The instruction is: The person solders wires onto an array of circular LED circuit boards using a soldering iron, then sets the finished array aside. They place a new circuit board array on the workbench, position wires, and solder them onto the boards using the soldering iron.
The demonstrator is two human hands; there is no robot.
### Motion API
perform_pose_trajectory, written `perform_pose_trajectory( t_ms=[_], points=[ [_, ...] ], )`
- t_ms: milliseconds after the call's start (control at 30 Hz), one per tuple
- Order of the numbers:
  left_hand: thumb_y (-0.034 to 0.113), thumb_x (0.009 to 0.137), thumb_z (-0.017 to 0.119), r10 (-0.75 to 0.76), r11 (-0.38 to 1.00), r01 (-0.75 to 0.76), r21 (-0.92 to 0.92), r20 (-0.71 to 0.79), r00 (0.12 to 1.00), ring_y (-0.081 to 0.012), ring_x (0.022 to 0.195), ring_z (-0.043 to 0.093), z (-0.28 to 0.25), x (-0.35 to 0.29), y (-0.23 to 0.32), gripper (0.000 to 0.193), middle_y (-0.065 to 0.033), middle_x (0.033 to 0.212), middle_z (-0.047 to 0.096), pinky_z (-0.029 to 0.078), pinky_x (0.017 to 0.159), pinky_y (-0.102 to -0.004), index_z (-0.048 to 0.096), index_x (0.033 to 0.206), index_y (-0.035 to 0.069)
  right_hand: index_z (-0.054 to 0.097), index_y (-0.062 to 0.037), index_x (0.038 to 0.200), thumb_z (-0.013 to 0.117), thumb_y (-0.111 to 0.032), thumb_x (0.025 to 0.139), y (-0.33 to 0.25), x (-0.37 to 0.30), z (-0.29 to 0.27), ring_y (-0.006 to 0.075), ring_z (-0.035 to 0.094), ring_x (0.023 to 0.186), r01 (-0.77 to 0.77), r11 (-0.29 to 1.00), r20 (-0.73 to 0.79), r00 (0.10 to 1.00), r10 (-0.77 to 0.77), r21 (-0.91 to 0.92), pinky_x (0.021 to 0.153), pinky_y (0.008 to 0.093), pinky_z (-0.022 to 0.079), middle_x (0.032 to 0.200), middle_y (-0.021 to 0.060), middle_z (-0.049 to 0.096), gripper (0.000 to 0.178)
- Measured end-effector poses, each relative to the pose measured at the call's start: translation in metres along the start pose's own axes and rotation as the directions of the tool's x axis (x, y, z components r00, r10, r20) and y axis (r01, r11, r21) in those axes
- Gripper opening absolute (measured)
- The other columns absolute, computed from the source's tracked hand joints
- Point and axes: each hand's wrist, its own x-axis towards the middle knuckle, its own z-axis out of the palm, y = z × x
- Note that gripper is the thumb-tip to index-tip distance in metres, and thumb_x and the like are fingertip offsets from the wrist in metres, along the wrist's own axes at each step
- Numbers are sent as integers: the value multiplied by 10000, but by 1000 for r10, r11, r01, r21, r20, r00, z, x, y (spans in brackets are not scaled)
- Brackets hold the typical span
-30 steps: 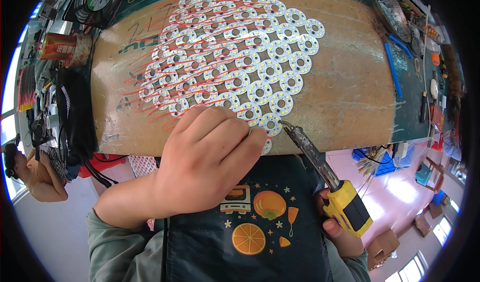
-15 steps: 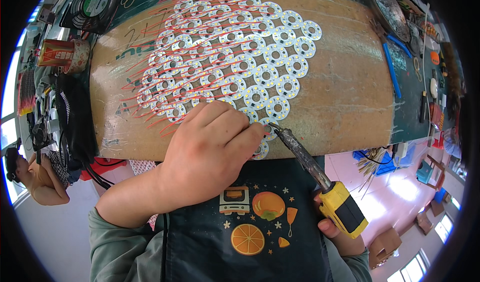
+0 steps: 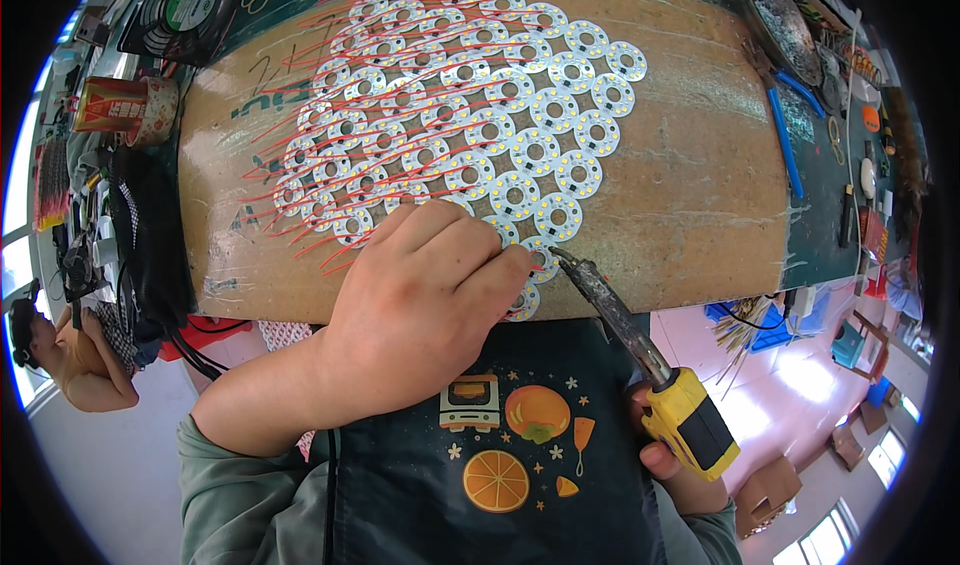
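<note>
My right fingers (image 3: 658, 458) grip the soldering iron (image 3: 628, 327); it slants far-left, tip just right of the LED ring board (image 3: 548, 268) beside my left fingers (image 3: 498, 283), whose grip I can't tell.

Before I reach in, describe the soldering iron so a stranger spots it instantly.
Find the brown board; below it in the picture is the right hand. That hand holds the soldering iron, angled toward white rings, set apart by its yellow-and-black grip.
</note>
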Motion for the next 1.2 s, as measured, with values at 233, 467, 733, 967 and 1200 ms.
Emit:
perform_pose_trajectory(
  t_ms=[233,467,733,967,1200],
  points=[
    [-3,653,767,7,999,-9,-37,-53,999,-237,734,606,-3,1,1,305,-43,812,605,487,649,-350,705,948,42,574,-35,1200,842,-518,698,9,-23,-20,118,506,728,-250,968,115,962,248,1,655,243,368,898,7,565,746],
    [3,627,745,31,997,-32,-76,-8,999,-232,719,610,-2,-4,2,331,-42,817,608,486,657,-349,701,952,45,589,30,1196,820,-474,746,11,-16,-22,126,514,693,62,970,196,980,-15,-234,647,235,365,900,46,581,714],
    [-11,636,734,-2,998,6,-62,59,998,-226,729,595,-3,-1,5,323,-33,826,591,469,656,-350,702,950,59,701,-28,977,780,-445,781,8,-10,-9,296,642,673,9,984,31,1000,-4,-175,604,367,482,872,103,674,468],
    [-18,639,733,-20,998,24,-62,56,998,-234,727,597,-3,0,7,308,-38,826,592,480,660,-359,702,936,59,679,-22,988,772,-449,784,4,-6,-8,289,623,635,-42,980,62,997,54,-192,570,370,467,803,101,641,481],
    [-25,646,743,-29,998,33,-62,74,997,-246,734,602,-4,1,6,303,-47,823,590,489,665,-365,698,936,52,662,-8,1010,790,-422,768,5,-5,-13,271,610,614,26,976,142,990,5,-216,568,348,466,785,94,631,495]
  ],
)
